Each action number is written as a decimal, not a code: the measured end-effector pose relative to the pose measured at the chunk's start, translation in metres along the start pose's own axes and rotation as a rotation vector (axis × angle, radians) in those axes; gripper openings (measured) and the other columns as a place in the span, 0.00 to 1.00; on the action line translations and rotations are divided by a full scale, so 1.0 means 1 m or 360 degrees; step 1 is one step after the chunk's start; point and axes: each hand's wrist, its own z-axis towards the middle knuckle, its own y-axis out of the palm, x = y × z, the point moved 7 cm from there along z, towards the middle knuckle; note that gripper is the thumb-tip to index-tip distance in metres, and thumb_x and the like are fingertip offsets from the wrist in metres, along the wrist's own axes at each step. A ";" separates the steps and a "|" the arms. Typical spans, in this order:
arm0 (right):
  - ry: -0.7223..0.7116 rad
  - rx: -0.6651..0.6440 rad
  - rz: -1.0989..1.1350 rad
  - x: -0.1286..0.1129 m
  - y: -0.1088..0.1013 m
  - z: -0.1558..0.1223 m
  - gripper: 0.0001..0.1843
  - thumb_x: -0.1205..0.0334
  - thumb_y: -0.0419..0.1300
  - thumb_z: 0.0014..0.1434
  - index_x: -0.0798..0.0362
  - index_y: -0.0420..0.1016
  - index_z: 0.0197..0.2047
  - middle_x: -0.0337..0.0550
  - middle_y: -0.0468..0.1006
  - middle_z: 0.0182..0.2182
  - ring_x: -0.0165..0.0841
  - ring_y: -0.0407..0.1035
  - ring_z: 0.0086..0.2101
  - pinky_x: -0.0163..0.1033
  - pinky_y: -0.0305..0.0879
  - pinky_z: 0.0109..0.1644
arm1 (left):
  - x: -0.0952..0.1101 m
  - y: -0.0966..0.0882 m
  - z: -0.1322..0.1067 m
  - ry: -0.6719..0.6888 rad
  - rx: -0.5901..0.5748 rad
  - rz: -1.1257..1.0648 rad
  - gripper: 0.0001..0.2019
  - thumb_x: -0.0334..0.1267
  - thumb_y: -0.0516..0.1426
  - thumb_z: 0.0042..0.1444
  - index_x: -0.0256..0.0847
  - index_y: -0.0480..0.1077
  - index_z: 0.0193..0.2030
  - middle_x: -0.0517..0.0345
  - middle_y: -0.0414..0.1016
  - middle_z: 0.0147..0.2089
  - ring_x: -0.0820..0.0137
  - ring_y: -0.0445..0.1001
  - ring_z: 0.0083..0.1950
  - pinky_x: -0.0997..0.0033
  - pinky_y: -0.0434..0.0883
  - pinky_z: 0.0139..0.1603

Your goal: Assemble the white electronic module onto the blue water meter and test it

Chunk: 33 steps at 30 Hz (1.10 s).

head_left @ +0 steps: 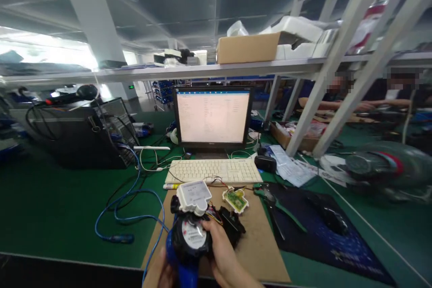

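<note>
Two hands (221,249) gripped the blue-and-black device (194,236); holding it steady seemed wise, to avoid pulling the thin wires (215,216) beside it.

Green worktop (64,207), pale shelf (189,71), white column (96,31), bright window (43,45) left.

Head-worn view, facing forward and slightly down, workbench (74,207) close below
</note>
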 end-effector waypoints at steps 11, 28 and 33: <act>-0.0084 -0.0742 -0.0658 -0.014 0.020 -0.015 0.20 0.58 0.56 0.41 0.56 0.73 0.39 0.40 0.76 0.34 0.36 0.68 0.41 0.41 0.60 0.52 | 0.015 0.013 -0.029 -0.0150 0.0336 -0.0219 0.37 0.36 0.61 0.48 0.47 0.53 0.66 0.51 0.76 0.50 0.50 0.70 0.55 0.49 0.68 0.57; -0.0238 0.0639 -0.3103 -0.169 -0.159 0.026 0.26 0.47 0.38 0.65 0.55 0.69 0.37 0.53 0.74 0.39 0.45 0.70 0.41 0.43 0.60 0.40 | 0.139 0.038 -0.060 0.0754 0.0928 0.1898 0.41 0.57 0.64 0.33 0.49 0.60 0.57 0.51 0.65 0.56 0.50 0.66 0.54 0.46 0.63 0.57; -0.0189 0.0573 -0.3303 -0.167 -0.157 0.038 0.13 0.55 0.50 0.60 0.57 0.67 0.36 0.53 0.74 0.39 0.44 0.71 0.41 0.41 0.59 0.38 | 0.148 0.052 -0.071 0.1010 0.0910 0.2179 0.43 0.56 0.64 0.34 0.48 0.59 0.59 0.50 0.66 0.55 0.50 0.67 0.53 0.47 0.64 0.57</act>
